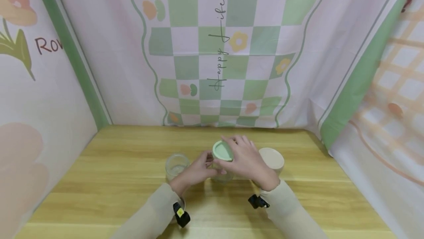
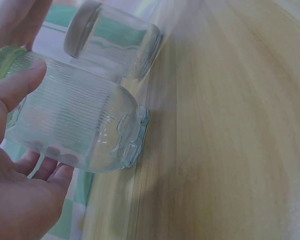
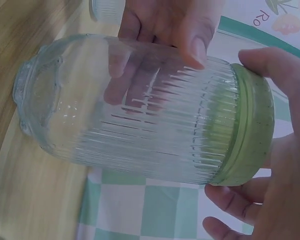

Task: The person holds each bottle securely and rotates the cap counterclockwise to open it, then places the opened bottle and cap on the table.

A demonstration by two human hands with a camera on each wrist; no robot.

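Observation:
My left hand (image 1: pixel 198 169) holds a clear ribbed glass jar (image 3: pixel 155 150) by its side, thumb on one face and fingers on the opposite one. In the right wrist view, the jar's knobbed base is close to the wooden tabletop. A light green lid (image 1: pixel 222 150) sits at the jar's mouth. My right hand (image 1: pixel 245 158) grips this lid by its rim, thumb on one side and fingers on the other. Through the glass, the left fingers show, and the jar looks to have nothing inside.
A jar with a cream lid (image 1: pixel 272 158) stands just right of my right hand, partly behind the wrist. On the left is an open glass jar (image 1: pixel 175 163). Another round rim lies partly hidden under the left wrist. Printed curtains (image 1: pixel 212 55) hang behind the wooden table (image 1: pixel 109 180).

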